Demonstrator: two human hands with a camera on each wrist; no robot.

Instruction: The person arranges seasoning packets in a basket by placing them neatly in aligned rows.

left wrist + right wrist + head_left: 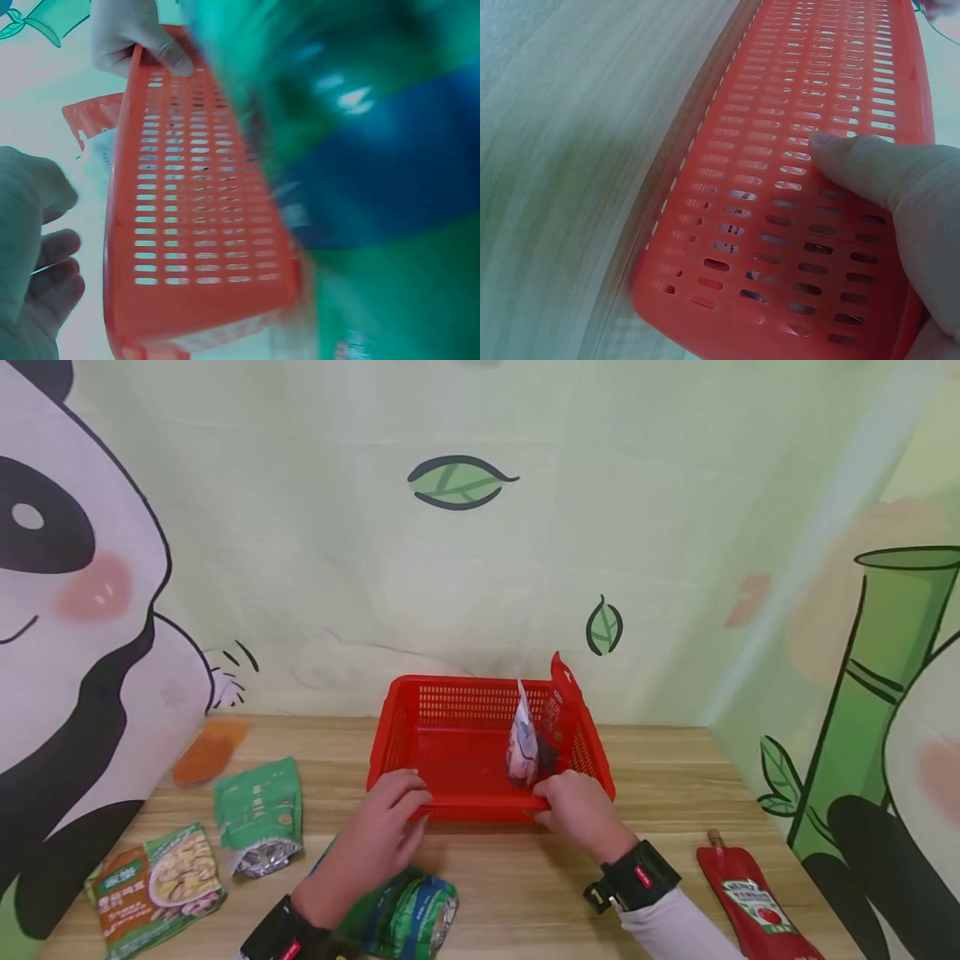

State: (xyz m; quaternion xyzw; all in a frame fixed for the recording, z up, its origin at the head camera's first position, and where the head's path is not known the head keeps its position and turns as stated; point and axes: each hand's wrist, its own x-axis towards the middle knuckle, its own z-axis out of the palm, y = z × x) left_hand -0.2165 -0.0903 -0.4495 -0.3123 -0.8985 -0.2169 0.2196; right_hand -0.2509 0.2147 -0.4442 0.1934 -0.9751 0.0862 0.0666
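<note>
Both hands on red basket [457, 752] at mid-desk: left hand [386, 827] and right hand [573, 810] each gripped its near rim. Two pouches [536, 739] already inside; five packets lay outside.

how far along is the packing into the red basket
Done: two pouches, a white one and a red one, stand at the right end of the red basket. In hand: both the left hand and right hand are at the basket's near rim. Left: five packets lie on the table, including the ketchup pouch and a green bag.
</note>
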